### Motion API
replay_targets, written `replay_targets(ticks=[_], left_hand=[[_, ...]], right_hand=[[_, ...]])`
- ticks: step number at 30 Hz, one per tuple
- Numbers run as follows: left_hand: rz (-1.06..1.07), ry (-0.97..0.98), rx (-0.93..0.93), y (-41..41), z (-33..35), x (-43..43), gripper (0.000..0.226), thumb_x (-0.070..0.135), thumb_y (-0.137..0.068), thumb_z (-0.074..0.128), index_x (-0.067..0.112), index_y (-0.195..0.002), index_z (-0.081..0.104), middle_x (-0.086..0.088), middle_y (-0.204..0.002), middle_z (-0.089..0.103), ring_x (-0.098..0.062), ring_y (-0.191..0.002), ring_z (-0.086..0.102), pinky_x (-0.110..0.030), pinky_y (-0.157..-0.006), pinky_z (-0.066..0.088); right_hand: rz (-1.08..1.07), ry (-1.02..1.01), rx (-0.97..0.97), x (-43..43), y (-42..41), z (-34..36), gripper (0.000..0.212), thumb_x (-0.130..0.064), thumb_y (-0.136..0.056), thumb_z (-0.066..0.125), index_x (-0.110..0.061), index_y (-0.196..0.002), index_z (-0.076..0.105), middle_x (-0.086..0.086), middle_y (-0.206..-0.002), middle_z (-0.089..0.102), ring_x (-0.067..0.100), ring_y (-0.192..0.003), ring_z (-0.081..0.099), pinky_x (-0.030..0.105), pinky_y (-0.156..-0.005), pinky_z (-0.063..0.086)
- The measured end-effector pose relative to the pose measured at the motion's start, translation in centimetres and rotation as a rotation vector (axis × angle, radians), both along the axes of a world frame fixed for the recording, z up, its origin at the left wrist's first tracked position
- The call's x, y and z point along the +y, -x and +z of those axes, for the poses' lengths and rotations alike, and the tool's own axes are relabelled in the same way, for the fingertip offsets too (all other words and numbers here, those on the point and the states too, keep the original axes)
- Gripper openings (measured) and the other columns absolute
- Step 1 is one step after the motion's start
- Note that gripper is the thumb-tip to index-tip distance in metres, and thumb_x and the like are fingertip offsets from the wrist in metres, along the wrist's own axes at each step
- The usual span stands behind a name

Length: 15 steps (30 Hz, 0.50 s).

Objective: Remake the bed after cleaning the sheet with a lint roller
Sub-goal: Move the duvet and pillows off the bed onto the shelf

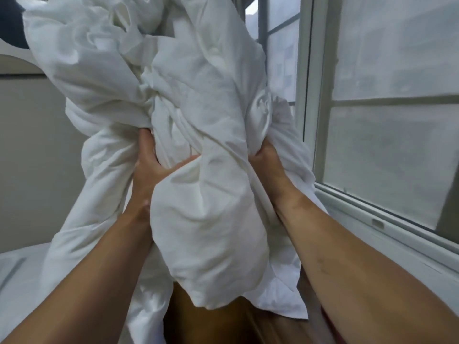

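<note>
A big bundle of crumpled white bedding (173,100) fills the middle of the head view, lifted up in front of me. My left hand (154,165) grips it from the left, thumb pressed across a fold. My right hand (263,157) grips the right side, its fingers buried in the cloth. Part of the fabric hangs down over my left forearm to the bed (17,274) at the lower left, which is covered in white sheet. No lint roller is in view.
A window with a white frame (308,95) and frosted panes runs along the right, its sill (387,219) close to my right forearm. A pale wall (29,145) stands at the left. Brown wooden floor (223,324) shows below the bundle.
</note>
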<state>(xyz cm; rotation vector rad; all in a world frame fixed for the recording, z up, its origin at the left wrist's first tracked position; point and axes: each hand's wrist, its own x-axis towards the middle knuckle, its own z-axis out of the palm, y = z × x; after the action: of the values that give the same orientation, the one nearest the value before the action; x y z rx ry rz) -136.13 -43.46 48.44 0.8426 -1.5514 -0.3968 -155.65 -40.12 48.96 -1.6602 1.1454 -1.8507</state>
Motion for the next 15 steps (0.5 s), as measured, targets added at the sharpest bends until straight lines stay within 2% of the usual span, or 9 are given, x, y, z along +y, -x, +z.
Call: replay_targets(ticks=[2, 4, 6, 8, 10, 11, 12, 13, 15], left_hand=[[-0.02, -0.007, -0.039, 1.6, -0.1, -3.4, 0.104, 0.071, -0.052, 0.071, 0.042, -0.144, 0.033, 0.014, -0.13, 0.058, -0.006, -0.109, 0.056, -0.02, -0.086, 0.043], [-0.044, -0.05, -0.093, 2.9, -0.4, -7.8, 0.115, 0.073, -0.047, 0.067, 0.043, -0.15, 0.025, 0.014, -0.14, 0.052, -0.008, -0.118, 0.052, -0.024, -0.092, 0.039], [-0.091, -0.092, -0.125, 4.2, -1.4, -13.0, 0.123, 0.069, -0.05, 0.074, 0.042, -0.155, 0.017, 0.009, -0.151, 0.044, -0.013, -0.131, 0.046, -0.02, -0.096, 0.035], [-0.192, -0.09, -0.137, 5.2, -2.8, -18.4, 0.123, 0.064, -0.056, 0.083, 0.038, -0.157, 0.018, 0.013, -0.149, 0.043, -0.003, -0.13, 0.041, -0.006, -0.091, 0.032], [-0.295, -0.076, -0.16, 6.5, -4.2, -24.2, 0.125, 0.067, -0.053, 0.081, 0.034, -0.157, 0.021, 0.019, -0.143, 0.041, 0.013, -0.12, 0.039, 0.006, -0.084, 0.03], [-0.359, -0.072, -0.175, 7.1, -4.7, -26.8, 0.125, 0.067, -0.049, 0.075, 0.033, -0.156, 0.022, 0.025, -0.142, 0.038, 0.021, -0.118, 0.036, 0.01, -0.083, 0.028], [-0.43, -0.074, -0.182, 7.6, -5.2, -29.3, 0.125, 0.065, -0.046, 0.071, 0.032, -0.155, 0.021, 0.031, -0.139, 0.035, 0.031, -0.114, 0.033, 0.011, -0.083, 0.026], [-0.497, -0.069, -0.184, 8.1, -5.8, -31.6, 0.125, 0.063, -0.045, 0.069, 0.031, -0.153, 0.018, 0.037, -0.133, 0.031, 0.04, -0.108, 0.028, 0.012, -0.082, 0.024], [-0.62, -0.047, -0.191, 9.5, -6.9, -35.4, 0.121, 0.064, -0.042, 0.071, 0.032, -0.144, 0.014, 0.039, -0.125, 0.024, 0.048, -0.1, 0.021, 0.013, -0.082, 0.022]], right_hand=[[-0.026, -0.045, -0.033, -3.6, 1.4, -0.8, 0.028, -0.015, -0.088, 0.071, -0.033, -0.086, 0.05, -0.022, -0.082, 0.055, -0.028, -0.062, 0.052, -0.003, -0.06, 0.039], [-0.068, -0.045, -0.035, -7.1, 2.3, -1.9, 0.033, -0.013, -0.086, 0.074, -0.036, -0.086, 0.05, -0.023, -0.084, 0.055, -0.028, -0.066, 0.053, -0.002, -0.061, 0.04], [-0.136, -0.044, -0.063, -10.9, 3.1, -3.3, 0.035, -0.01, -0.085, 0.074, -0.035, -0.09, 0.05, -0.024, -0.086, 0.055, -0.03, -0.069, 0.052, -0.003, -0.063, 0.039], [-0.242, -0.057, -0.08, -14.8, 3.7, -5.1, 0.033, -0.009, -0.086, 0.073, -0.033, -0.093, 0.051, -0.024, -0.088, 0.054, -0.029, -0.072, 0.053, -0.004, -0.064, 0.039], [-0.358, -0.082, -0.155, -18.7, 4.1, -7.0, 0.029, -0.006, -0.087, 0.07, -0.03, -0.097, 0.056, -0.022, -0.089, 0.055, -0.014, -0.087, 0.063, -0.002, -0.064, 0.041], [-0.427, -0.11, -0.156, -20.6, 4.2, -7.8, 0.024, -0.004, -0.088, 0.068, -0.021, -0.103, 0.061, -0.019, -0.09, 0.055, 0.002, -0.099, 0.066, -0.002, -0.064, 0.041], [-0.487, -0.137, -0.154, -22.3, 4.1, -8.5, 0.029, -0.007, -0.086, 0.071, -0.012, -0.112, 0.061, -0.015, -0.092, 0.055, 0.015, -0.107, 0.064, -0.003, -0.066, 0.04], [-0.544, -0.136, -0.148, -24.0, 4.0, -9.5, 0.045, -0.018, -0.08, 0.077, -0.012, -0.12, 0.058, -0.015, -0.096, 0.055, 0.012, -0.112, 0.06, -0.005, -0.071, 0.039], [-0.655, -0.087, -0.156, -26.5, 4.1, -11.2, 0.072, -0.044, -0.061, 0.081, -0.026, -0.123, 0.048, -0.028, -0.108, 0.05, -0.018, -0.106, 0.051, -0.008, -0.082, 0.033]])
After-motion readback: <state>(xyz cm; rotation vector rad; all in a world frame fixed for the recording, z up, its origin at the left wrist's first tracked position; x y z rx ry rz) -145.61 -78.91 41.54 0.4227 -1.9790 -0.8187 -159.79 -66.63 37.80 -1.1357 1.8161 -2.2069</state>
